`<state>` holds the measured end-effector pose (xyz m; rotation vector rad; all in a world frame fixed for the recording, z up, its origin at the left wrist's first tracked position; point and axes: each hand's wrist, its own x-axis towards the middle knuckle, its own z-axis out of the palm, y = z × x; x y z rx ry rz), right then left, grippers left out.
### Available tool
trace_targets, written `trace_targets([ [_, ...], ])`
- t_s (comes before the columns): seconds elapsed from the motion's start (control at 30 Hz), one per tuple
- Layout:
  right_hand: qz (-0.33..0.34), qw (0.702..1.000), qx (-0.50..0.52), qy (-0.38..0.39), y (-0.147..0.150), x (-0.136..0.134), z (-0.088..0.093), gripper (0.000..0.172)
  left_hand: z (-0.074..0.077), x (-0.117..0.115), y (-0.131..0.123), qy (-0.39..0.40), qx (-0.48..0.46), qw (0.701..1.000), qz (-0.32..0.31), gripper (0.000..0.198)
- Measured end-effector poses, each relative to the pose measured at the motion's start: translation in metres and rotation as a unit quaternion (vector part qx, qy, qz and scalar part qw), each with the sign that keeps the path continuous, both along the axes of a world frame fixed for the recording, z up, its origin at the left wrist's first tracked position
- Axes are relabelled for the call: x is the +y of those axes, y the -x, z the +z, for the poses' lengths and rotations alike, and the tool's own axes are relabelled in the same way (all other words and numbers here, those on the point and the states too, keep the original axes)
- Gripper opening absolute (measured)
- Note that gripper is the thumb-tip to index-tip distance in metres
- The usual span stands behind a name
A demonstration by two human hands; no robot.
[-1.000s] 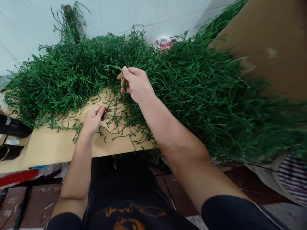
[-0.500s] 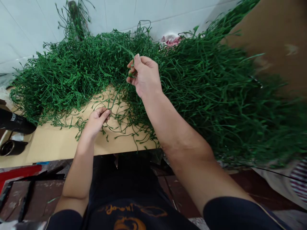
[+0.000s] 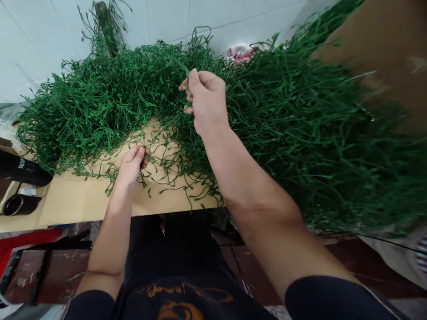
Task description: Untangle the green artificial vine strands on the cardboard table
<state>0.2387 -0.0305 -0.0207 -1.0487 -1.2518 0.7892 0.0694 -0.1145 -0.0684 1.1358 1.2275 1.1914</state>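
My right hand (image 3: 209, 98) is raised over the middle of the heap, thumb and fingers pinched on a thin green stem (image 3: 182, 66) that sticks out up and to the left. Lower down, above the board, my left hand (image 3: 132, 163) is closed at the fingertips, where a thin green stem shows; its lower end is hidden by the fingers. A large tangled heap of green stems (image 3: 90, 102) with small forked tips lies behind my left hand. Another thick mass of longer stems (image 3: 293, 133) spreads out to the right, partly behind my right forearm.
Loose stems lie scattered on the tan board (image 3: 73, 200). At the left edge are a black bottle (image 3: 25, 169) and a dark cup (image 3: 20, 204). An upright post (image 3: 106, 26) hung with stems stands before the tiled wall. A brown sheet (image 3: 390, 53) rises at right.
My right hand has shifted slightly up and to the right, still pinching. My left hand has moved a little up and to the left. The view has shifted slightly.
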Motion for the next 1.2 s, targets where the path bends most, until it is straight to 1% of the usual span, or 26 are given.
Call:
trace_targets([
  [0.1,0.036,0.992,-0.117,-0.021,0.002,-0.011,-0.002,0.045,-0.001,0.004,0.004,-0.024,-0.025,0.999,0.021,0.022],
  [0.17,0.081,0.979,-0.188,-0.015,0.004,-0.02,-0.003,0.043,-0.001,0.006,0.006,-0.04,-0.052,0.997,0.04,0.02],
  [0.2,0.11,0.968,-0.226,-0.006,0.006,-0.024,-0.003,0.041,0.0,0.007,0.008,-0.045,-0.066,0.996,0.045,0.019],
  [0.27,0.164,0.937,-0.308,0.02,0.008,-0.03,-0.005,0.038,0.003,0.007,0.009,-0.048,-0.09,0.994,0.043,0.017],
  [0.33,0.188,0.91,-0.368,0.038,0.011,-0.033,-0.007,0.035,0.007,0.006,0.01,-0.041,-0.103,0.993,0.039,0.016],
  [0.37,0.187,0.905,-0.381,0.037,0.012,-0.033,-0.008,0.034,0.008,0.006,0.01,-0.036,-0.105,0.993,0.04,0.016],
  [0.5,0.169,0.916,-0.364,0.014,0.01,-0.029,-0.009,0.027,0.011,0.004,0.012,-0.02,-0.1,0.993,0.052,0.014],
  [0.7,0.133,0.912,-0.386,0.017,0.003,-0.026,-0.003,0.027,0.007,0.004,0.019,-0.049,-0.123,0.99,0.055,0.012],
  [0.83,0.12,0.911,-0.393,0.01,0.0,-0.029,-0.001,0.021,0.003,0.005,0.023,-0.054,-0.099,0.992,0.062,0.015],
  [0.97,0.11,0.9,-0.421,-0.013,-0.003,-0.028,-0.002,0.016,0.0,0.004,0.024,-0.07,-0.079,0.992,0.062,0.021],
  [1.03,0.066,0.898,-0.434,-0.044,-0.002,-0.027,-0.005,0.016,-0.002,0.004,0.021,-0.08,-0.053,0.995,0.037,0.023],
  [1.1,0.003,0.89,-0.447,-0.087,0.0,-0.027,-0.006,0.016,-0.002,0.001,0.015,-0.08,-0.006,0.997,-0.009,0.022],
  [1.17,-0.051,0.874,-0.47,-0.116,0.001,-0.025,-0.004,0.015,0.0,-0.004,0.008,-0.078,0.036,0.994,-0.067,0.021],
  [1.2,-0.071,0.864,-0.484,-0.117,0.0,-0.024,-0.001,0.014,0.001,-0.007,0.004,-0.078,0.045,0.992,-0.092,0.022],
])
